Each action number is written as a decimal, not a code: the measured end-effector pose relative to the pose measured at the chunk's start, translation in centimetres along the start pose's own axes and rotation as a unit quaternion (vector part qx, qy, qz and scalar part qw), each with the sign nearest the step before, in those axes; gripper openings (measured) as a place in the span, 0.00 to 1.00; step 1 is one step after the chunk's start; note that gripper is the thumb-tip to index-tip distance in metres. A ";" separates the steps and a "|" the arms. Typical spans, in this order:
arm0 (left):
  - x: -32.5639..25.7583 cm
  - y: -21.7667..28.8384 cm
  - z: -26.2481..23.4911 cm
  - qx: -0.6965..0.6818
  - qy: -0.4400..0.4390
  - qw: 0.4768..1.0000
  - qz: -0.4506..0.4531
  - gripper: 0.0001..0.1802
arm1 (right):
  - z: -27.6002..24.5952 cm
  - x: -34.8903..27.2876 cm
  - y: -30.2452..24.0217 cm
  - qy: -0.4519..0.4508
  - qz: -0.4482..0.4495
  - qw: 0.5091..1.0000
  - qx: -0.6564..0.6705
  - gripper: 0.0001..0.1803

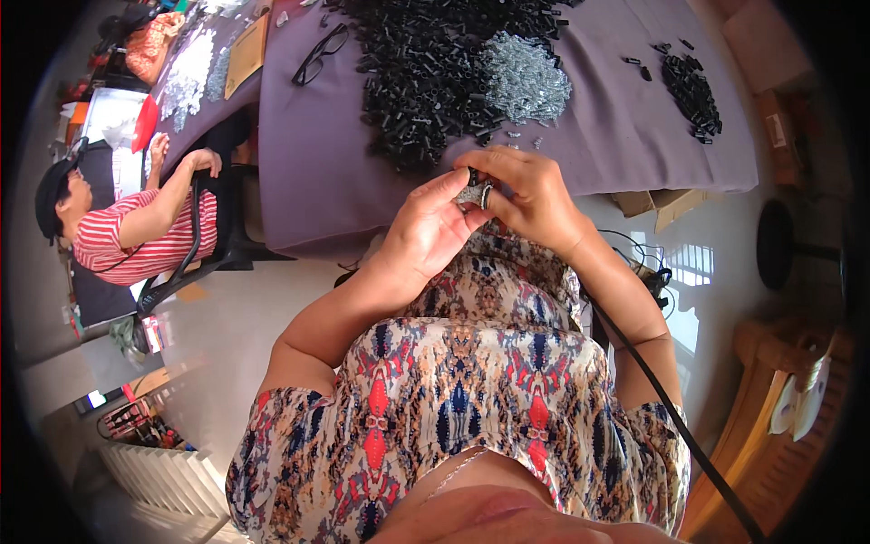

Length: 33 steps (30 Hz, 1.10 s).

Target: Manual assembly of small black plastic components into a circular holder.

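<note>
Just off the table's near edge, my left hand (424, 227) and my right hand (535, 195) meet with their fingertips together. Between them are a few clear plastic pieces (470, 194) and a small dark part. The left fingers are curled around the clear pieces, while the right thumb and fingers pinch at the dark part; its exact shape is mostly hidden. Beyond my hands spreads a big heap of small black tubular plastic parts (408, 109). A pile of clear plastic pieces (526, 77) lies against its right side.
A purple cloth (308, 181) covers the table. Black-framed glasses (322, 56) lie left of the heap, and a smaller black pile (691, 100) lies right. At far left, a person in a striped shirt (145, 231) sits by another table. A dark cable (671, 408) runs past my right arm.
</note>
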<state>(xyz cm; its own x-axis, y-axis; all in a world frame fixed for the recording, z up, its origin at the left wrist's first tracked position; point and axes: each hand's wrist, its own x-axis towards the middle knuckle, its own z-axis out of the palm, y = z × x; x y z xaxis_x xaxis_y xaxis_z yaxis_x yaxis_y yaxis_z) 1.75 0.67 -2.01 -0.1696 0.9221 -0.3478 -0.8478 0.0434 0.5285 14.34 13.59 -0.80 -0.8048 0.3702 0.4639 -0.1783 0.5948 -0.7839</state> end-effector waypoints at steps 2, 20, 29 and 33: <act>0.2 -0.1 -0.3 0.020 -0.025 0.999 -0.004 0.16 | -0.3 -0.2 0.0 -0.005 0.013 1.000 0.003 0.27; 1.5 2.7 0.1 0.666 -0.015 0.708 0.234 0.13 | -16.7 -0.8 5.8 0.172 0.257 0.879 -0.364 0.26; 4.3 3.0 1.2 0.768 -0.005 0.519 0.375 0.09 | -10.7 0.4 2.0 0.130 0.174 0.939 -0.268 0.17; 4.5 3.4 1.6 0.786 0.017 0.497 0.366 0.07 | -8.2 1.3 0.4 0.013 0.195 0.962 -0.190 0.15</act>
<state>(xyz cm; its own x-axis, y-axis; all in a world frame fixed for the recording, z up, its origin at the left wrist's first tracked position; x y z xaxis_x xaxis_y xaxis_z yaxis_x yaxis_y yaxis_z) -1.10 5.57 -0.55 -0.1747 0.9059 0.3857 0.8846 -0.0276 0.4655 17.84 20.13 2.86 -0.7530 0.6329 0.1801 0.3574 0.6232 -0.6956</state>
